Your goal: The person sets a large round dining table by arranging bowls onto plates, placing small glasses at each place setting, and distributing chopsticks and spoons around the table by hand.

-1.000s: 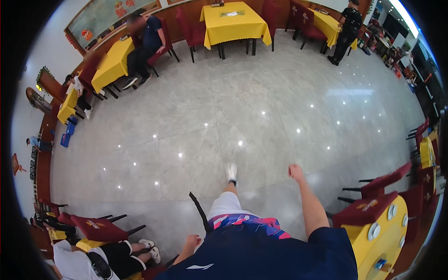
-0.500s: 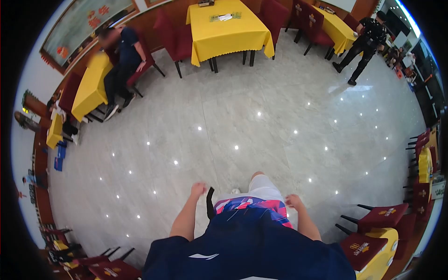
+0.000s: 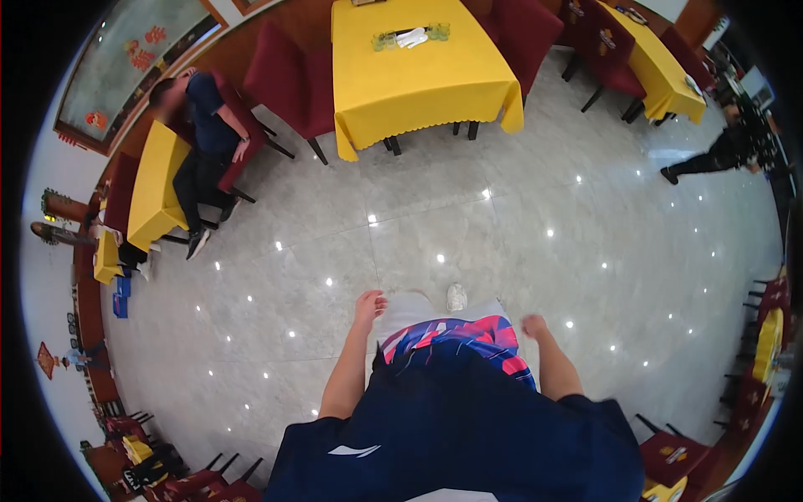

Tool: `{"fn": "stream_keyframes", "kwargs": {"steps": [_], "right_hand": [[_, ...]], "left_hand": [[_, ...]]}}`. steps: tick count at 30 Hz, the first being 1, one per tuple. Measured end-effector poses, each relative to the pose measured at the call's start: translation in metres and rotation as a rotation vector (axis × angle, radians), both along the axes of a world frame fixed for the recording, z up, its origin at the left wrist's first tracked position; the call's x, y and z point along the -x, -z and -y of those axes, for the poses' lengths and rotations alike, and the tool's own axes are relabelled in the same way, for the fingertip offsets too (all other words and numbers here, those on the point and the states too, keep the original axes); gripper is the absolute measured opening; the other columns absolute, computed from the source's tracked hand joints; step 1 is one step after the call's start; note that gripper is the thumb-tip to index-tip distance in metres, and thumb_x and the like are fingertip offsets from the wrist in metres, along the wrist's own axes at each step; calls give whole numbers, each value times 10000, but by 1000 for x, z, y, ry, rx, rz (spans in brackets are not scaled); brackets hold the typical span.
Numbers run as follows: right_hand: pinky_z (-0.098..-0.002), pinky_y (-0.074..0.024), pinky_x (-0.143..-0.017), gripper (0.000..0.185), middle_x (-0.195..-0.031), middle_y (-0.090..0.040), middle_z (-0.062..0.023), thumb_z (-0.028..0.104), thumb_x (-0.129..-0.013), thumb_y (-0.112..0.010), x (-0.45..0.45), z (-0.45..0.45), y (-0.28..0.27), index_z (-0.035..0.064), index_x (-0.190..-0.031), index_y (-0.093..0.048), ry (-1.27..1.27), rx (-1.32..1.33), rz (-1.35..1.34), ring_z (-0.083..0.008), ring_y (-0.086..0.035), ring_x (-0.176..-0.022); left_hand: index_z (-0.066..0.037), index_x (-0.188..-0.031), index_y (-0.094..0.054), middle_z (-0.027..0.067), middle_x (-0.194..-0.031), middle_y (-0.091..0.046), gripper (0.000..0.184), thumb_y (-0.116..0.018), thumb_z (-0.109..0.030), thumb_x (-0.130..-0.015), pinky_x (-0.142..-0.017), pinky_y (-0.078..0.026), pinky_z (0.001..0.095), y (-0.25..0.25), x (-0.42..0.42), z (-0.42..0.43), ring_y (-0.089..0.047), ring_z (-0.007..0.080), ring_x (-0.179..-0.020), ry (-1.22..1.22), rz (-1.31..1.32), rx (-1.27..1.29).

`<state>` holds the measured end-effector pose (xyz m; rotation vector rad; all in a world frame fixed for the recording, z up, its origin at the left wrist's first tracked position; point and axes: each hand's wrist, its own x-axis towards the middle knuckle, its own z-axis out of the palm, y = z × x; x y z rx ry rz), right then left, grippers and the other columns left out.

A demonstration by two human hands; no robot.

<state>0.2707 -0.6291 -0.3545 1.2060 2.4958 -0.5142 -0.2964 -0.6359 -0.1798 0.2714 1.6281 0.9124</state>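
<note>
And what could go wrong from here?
The floor looks glossy, so the wearer's white shoe might slip if it is slick; I can't tell whether it's wet.
Going straight ahead, the left hand could catch the yellow tablecloth and drag the white item on it.
Veering right might cross the path of the person in black.

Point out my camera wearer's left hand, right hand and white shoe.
Left hand (image 3: 367, 308): head view, middle of hand.
Right hand (image 3: 533, 325): head view, middle of hand.
White shoe (image 3: 456, 297): head view, upper surface.
</note>
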Motion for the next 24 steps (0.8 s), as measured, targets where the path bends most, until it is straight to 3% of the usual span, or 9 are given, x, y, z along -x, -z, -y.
{"fn": "stream_keyframes", "kwargs": {"steps": [3,6,8,14,17,19,20,22,24], "right_hand": [[-425,-522,-659,306,-693,-671,-143,299,-832,-547,113,-210,-63,51,-707,-677,767,247,-224,-292,-669,-673],[-353,-522,-599,269,-700,-673,-114,275,-884,-570,201,-377,-97,27,-904,-673,729,141,-579,-198,-659,-615],[-338,-523,-592,253,-754,-685,-102,264,-885,-590,256,-460,-134,32,-954,-665,800,265,-732,-177,-660,-624],[-340,-533,-650,280,-849,-694,-118,280,-881,-608,373,-593,-144,41,-1016,-662,709,174,-562,-203,-684,-720],[-359,-534,-729,296,-895,-698,-136,285,-872,-618,416,-659,-151,45,-1038,-666,696,183,-577,-243,-687,-806],[-372,-529,-763,303,-937,-696,-137,284,-856,-642,442,-719,-153,51,-1047,-669,622,42,-617,-264,-679,-837],[-386,-524,-797,314,-979,-693,-137,283,-839,-667,455,-753,-153,56,-1057,-673,540,-110,-659,-285,-671,-868],[-428,-507,-856,343,-1047,-657,-184,257,-803,-704,483,-818,-181,50,-1074,-664,574,-89,-698,-349,-623,-995],[-423,-509,-861,391,-1081,-625,-178,292,-791,-729,510,-895,-186,63,-1098,-652,529,-144,-660,-340,-613,-1015]], "left_hand": [[-90,-1058,-632,66,-806,-675,240,-550,-263,-913,-591,-489,279,38,38,-13,-622,127,-668,-207,17,76],[-87,-1051,-631,79,-798,-672,249,-561,-277,-907,-578,-487,279,53,64,-30,-620,131,-655,-351,42,198],[-84,-1043,-630,85,-793,-669,250,-563,-281,-905,-562,-483,273,64,84,-74,-617,133,-640,-410,65,258],[-38,-1016,-622,77,-768,-655,248,-578,-262,-921,-488,-448,250,100,158,-290,-589,123,-573,-136,-234,-7],[-40,-1022,-638,82,-803,-668,208,-560,-215,-942,-580,-503,265,72,188,-461,-627,126,-666,25,-317,-171],[-26,-1076,-612,128,-882,-666,238,-579,-186,-903,-731,-525,369,60,209,-572,-660,277,-826,336,-691,-323],[-39,-1142,-552,162,-944,-646,302,-591,-162,-869,-806,-504,417,12,207,-634,-633,349,-903,484,-795,-260],[-60,-1191,-466,216,-1146,-544,417,-639,-128,-818,-850,-483,467,-11,213,-735,-577,424,-990,498,-1040,-666],[-91,-1215,-451,230,-1185,-473,454,-644,-112,-804,-842,-503,490,-54,210,-840,-574,444,-975,532,-1054,-545]]}}
